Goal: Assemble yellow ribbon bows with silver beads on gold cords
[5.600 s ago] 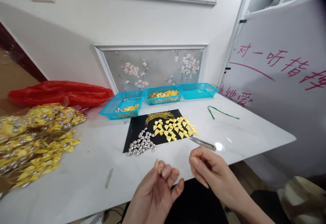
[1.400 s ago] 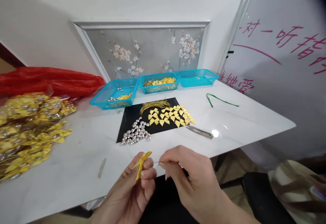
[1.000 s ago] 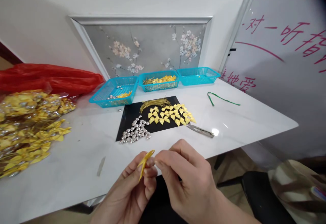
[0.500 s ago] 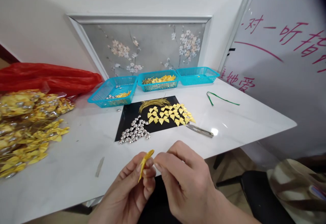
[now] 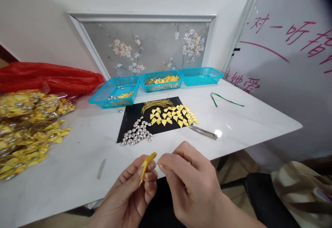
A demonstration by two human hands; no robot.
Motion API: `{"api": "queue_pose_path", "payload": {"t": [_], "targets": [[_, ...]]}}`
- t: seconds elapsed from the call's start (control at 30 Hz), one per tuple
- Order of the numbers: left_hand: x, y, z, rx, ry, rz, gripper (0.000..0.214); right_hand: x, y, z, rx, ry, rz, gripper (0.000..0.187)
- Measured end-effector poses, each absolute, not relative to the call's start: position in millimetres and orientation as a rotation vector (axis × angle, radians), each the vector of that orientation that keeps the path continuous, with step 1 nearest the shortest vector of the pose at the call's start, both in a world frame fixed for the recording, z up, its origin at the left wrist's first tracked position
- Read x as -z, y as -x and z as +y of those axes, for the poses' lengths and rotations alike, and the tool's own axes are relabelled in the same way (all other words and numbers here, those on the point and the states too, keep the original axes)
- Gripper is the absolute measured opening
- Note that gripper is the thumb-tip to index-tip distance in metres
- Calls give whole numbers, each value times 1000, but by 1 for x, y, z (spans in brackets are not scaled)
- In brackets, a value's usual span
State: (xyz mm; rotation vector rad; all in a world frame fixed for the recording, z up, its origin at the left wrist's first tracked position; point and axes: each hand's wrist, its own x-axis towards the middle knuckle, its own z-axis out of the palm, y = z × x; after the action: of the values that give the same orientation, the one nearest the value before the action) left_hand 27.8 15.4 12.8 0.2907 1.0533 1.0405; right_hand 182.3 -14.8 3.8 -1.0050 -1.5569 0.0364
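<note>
Between the thumb and fingers of my left hand (image 5: 132, 186) is a yellow ribbon bow (image 5: 147, 164), seen nearly edge-on. My right hand (image 5: 192, 179) is pinched closed just right of the bow; what its fingertips hold, if anything, is too small to make out. Beyond the hands, a black mat (image 5: 133, 112) carries silver beads (image 5: 137, 131), several yellow bows (image 5: 178, 114) and a bundle of gold cords (image 5: 158, 104). Metal thread snips (image 5: 203, 132) lie at the mat's right corner.
Three blue baskets (image 5: 112, 102) line the back of the white table (image 5: 77, 169). Finished-looking bow pieces (image 5: 28, 138) are heaped at the left beside red plastic (image 5: 52, 79). A green cord (image 5: 227, 100) lies at right. A black chair (image 5: 269, 197) stands beyond the table's edge.
My right hand has shifted slightly right, widening the gap between its fingertips and the bow. The left hand still holds the bow, tilted a little differently.
</note>
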Motion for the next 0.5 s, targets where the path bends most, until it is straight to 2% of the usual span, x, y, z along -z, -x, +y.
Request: {"api": "queue_pose_path", "payload": {"t": [0.17, 0.33, 0.5], "targets": [[-4, -26, 15, -1049, -362, 1022, 19, -1, -182, -14, -35, 1013, -1584, 23], [-6, -26, 13, -1031, -476, 1032, 42, 1, -184, -16, -72, 1034, -1599, 24], [-15, -26, 10, -985, -705, 1009, 32, 0, -189, -19, -293, 1033, -1581, 23]]}}
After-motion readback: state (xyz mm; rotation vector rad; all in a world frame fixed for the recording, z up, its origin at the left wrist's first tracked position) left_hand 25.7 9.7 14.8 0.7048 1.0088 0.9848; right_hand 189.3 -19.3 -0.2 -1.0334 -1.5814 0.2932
